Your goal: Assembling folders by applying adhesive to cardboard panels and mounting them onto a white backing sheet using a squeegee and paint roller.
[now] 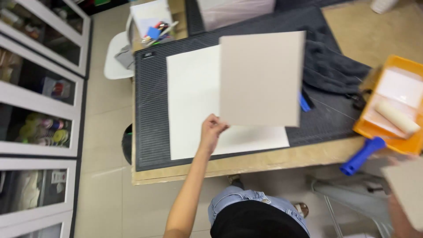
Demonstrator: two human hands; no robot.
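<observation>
Our left hand (213, 129) is pinched on the lower left corner of a stiff grey rectangular board (261, 78), held above a large white sheet (194, 101) on the dark ribbed cutting mat (150, 110). We cannot tell how our right hand (398, 216), blurred at the frame's edge, is set; another grey board piece (407, 185) lies against it. An orange plastic paint tray (374, 128) holds a cream roller (396, 118) with a blue handle (362, 156).

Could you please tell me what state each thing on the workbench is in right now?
Grey rectangular board: lifted, held at its lower left corner by the left hand.
White sheet: flat on the black ribbed mat.
Paint roller with blue handle: resting in the orange tray.
Right hand: out of view.
</observation>
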